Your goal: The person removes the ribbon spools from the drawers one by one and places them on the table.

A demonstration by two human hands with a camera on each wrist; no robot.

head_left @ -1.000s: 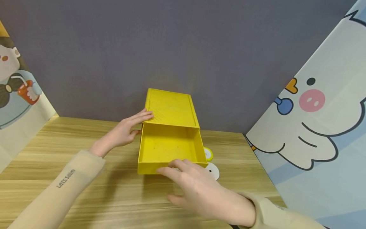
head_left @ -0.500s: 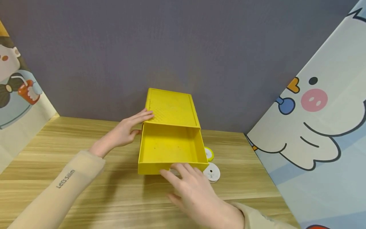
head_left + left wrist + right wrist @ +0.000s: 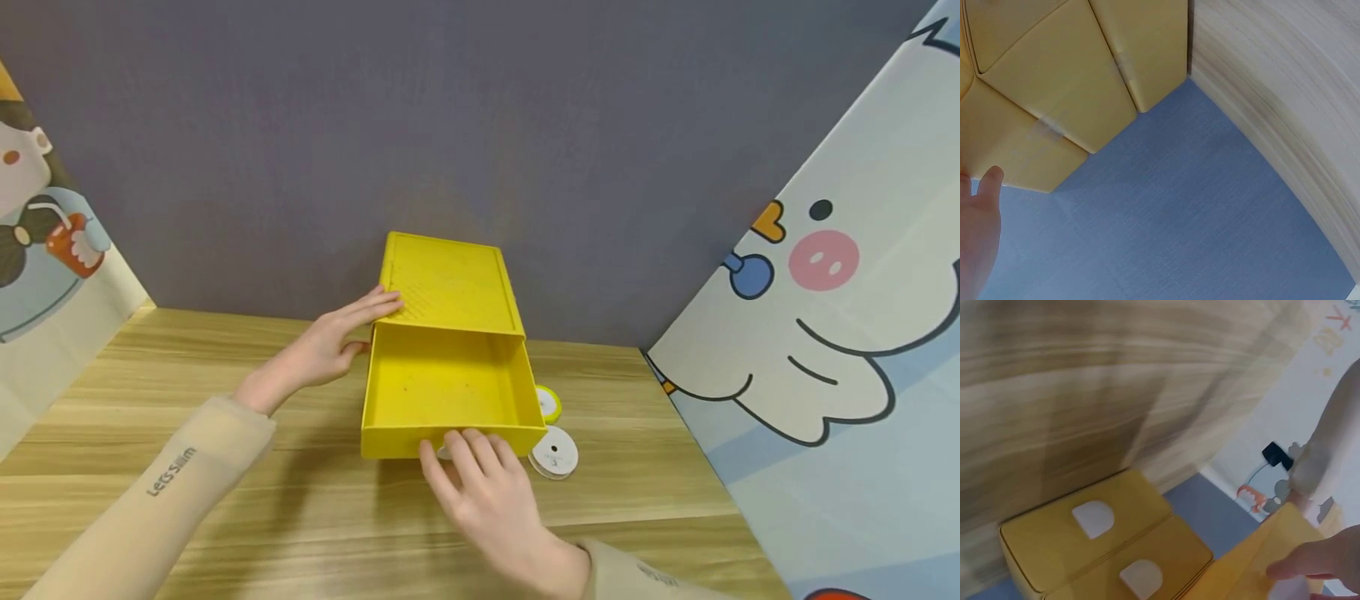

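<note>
A yellow drawer cabinet (image 3: 453,279) stands against the back wall, its top drawer (image 3: 386,443) pulled out with a bare yellow floor. My left hand (image 3: 330,343) rests at the cabinet's left upper edge, fingers stretched over the top and thumb down the side. In the left wrist view, part of that hand (image 3: 979,231) shows by the yellow side walls. My right hand (image 3: 487,504) has its fingertips at the drawer front, around a white handle (image 3: 1288,590); its thumb is hidden in the head view. Two lower drawers with white handles (image 3: 1094,519) are closed in the right wrist view.
Right of the drawer lie a white spool (image 3: 555,454) and, behind it, a yellow-rimmed spool (image 3: 551,404). Beneath everything is a wood-grain table (image 3: 315,533). A grey wall (image 3: 300,150) rises behind, with cartoon-printed panels (image 3: 885,467) on both sides.
My right hand has moved left and forward, bringing its fingertips to the drawer front and uncovering more of the white spool. My left hand and the pulled-out drawer stay in place.
</note>
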